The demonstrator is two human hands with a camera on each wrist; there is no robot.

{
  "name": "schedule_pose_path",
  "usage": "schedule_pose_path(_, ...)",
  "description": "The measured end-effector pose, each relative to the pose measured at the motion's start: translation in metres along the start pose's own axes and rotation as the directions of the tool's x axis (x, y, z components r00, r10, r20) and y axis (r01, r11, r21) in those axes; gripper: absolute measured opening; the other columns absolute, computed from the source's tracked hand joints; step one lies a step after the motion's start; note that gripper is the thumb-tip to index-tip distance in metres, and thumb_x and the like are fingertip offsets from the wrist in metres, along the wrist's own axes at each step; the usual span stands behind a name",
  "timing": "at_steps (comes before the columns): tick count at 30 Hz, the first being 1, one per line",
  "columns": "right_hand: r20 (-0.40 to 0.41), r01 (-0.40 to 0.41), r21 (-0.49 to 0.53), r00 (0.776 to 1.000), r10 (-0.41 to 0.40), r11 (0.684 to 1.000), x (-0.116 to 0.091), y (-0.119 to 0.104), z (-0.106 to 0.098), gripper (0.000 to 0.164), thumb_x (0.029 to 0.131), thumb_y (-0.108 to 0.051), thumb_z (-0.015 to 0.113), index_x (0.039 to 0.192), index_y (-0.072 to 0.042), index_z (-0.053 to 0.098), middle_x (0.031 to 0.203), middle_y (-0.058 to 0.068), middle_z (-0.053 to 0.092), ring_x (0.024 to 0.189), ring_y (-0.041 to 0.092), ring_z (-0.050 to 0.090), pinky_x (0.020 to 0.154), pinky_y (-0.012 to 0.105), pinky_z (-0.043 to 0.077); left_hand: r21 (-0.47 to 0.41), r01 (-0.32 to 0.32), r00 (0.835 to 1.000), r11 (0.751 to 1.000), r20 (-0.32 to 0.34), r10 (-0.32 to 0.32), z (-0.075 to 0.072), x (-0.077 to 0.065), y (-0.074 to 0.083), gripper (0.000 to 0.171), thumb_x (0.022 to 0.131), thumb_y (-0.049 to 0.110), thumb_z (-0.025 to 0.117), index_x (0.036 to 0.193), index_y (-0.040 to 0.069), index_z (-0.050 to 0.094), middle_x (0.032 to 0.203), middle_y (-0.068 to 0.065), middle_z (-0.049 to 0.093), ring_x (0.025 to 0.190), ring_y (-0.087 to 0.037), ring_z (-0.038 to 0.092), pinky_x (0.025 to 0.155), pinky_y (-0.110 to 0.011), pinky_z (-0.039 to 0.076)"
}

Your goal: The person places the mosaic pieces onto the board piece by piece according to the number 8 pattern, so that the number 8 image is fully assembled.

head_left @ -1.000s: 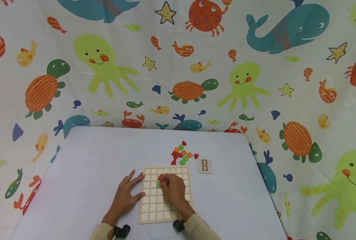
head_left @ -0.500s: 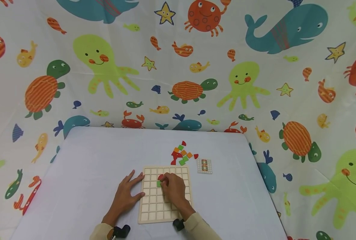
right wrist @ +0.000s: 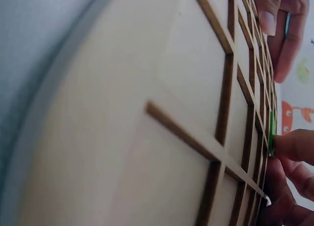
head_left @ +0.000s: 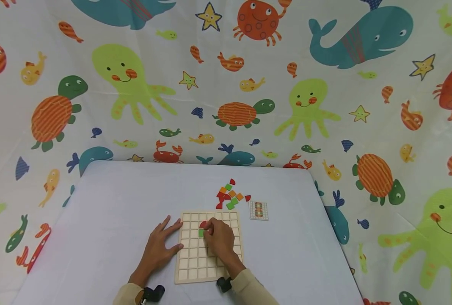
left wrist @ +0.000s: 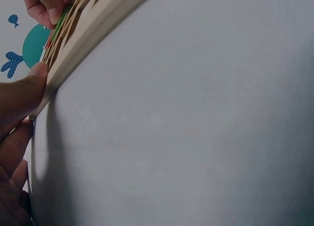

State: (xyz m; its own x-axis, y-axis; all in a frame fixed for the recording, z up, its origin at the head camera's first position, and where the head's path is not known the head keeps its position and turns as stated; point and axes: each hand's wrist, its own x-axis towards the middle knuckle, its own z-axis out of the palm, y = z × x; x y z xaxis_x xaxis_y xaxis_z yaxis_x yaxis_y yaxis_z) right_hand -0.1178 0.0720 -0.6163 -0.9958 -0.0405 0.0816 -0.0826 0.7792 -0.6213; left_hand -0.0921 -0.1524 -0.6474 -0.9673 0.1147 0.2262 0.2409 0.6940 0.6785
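Right hand [head_left: 221, 241] curls over the wooden grid board [head_left: 188, 275], thumb and fingertips at the green square tile [head_left: 201, 233]; whether they pinch it or only press it, I cannot tell. With fingers spread and gripping nothing, the left hand [head_left: 157, 248] rests its thumb and forefinger against the board's left edge. White cloth covers the table [head_left: 108, 220]. Past the board's far edge, toward its right corner, lies a loose pile of orange squares [head_left: 232, 193], green squares [head_left: 230, 206] and red rounded pieces [head_left: 219, 204], some touching. A pattern card [head_left: 258, 210] sits just beyond that corner, and a sea-creature backdrop [head_left: 210, 89] rises behind the table's far edge. Beige sleeves [head_left: 254, 288] and black wrist cameras [head_left: 155, 293] come in over the near edge; the right hand and forearm hide part of the board's right side. Lengthwise, the board runs from the table's near edge toward its far one. Its shallow cells hold the green square, third column from the left, and in the next cell farther away a red rounded tile [head_left: 203, 224] (partly behind the fingers).
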Motion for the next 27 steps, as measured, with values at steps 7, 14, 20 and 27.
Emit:
schedule_pose_path(7, 0.023, -0.025, 0.008, 0.999, 0.025, 1.000, -0.001, 0.000, 0.000, 0.012, 0.092, -0.012, 0.079, 0.093, -0.021, 0.072, 0.073, -0.011, 0.058, 0.065, 0.001, 0.046, 0.056, 0.019, 0.035, -0.018, -0.012, 1.000, 1.000, 0.002, 0.012, 0.000, 0.001, -0.002, 0.071, 0.078, 0.027, 0.092, 0.143, 0.011, 0.068, 0.158, -0.023, 0.055, 0.149, -0.052, 0.045, 0.121, -0.072, 0.033)
schedule_pose_path(14, -0.015, -0.046, 0.143, 0.999, 0.049, 0.989, 0.006, 0.009, -0.015, 0.008, 0.093, -0.016, 0.081, 0.097, -0.021, 0.076, 0.075, -0.009, 0.064, 0.068, 0.002, 0.053, 0.058, 0.020, 0.042, -0.005, -0.011, 1.000, 1.000, 0.001, 0.011, 0.001, 0.000, -0.005, 0.073, 0.077, 0.026, 0.093, 0.143, 0.011, 0.067, 0.159, -0.022, 0.054, 0.149, -0.051, 0.045, 0.122, -0.071, 0.032)
schedule_pose_path(20, -0.080, -0.057, 0.191, 0.994, 0.074, 0.980, 0.029, 0.034, -0.039, 0.009, 0.094, -0.017, 0.082, 0.103, -0.017, 0.078, 0.085, -0.001, 0.071, 0.071, 0.008, 0.061, 0.058, 0.023, 0.048, -0.014, -0.009, 1.000, 1.000, 0.003, 0.009, 0.001, 0.000, -0.005, 0.072, 0.077, 0.026, 0.093, 0.144, 0.011, 0.067, 0.158, -0.020, 0.056, 0.150, -0.050, 0.044, 0.123, -0.071, 0.031)
schedule_pose_path(27, -0.151, -0.070, 0.095, 0.985, 0.084, 0.993, 0.059, 0.067, -0.053, 0.017, 0.095, -0.010, 0.079, 0.111, -0.013, 0.079, 0.091, 0.006, 0.072, 0.069, 0.013, 0.059, 0.055, 0.027, 0.044, -0.025, -0.036, 0.999, 0.999, -0.021, 0.036, 0.003, 0.000, -0.006, 0.071, 0.078, 0.029, 0.092, 0.143, 0.011, 0.068, 0.154, -0.018, 0.060, 0.149, -0.051, 0.045, 0.121, -0.072, 0.032)
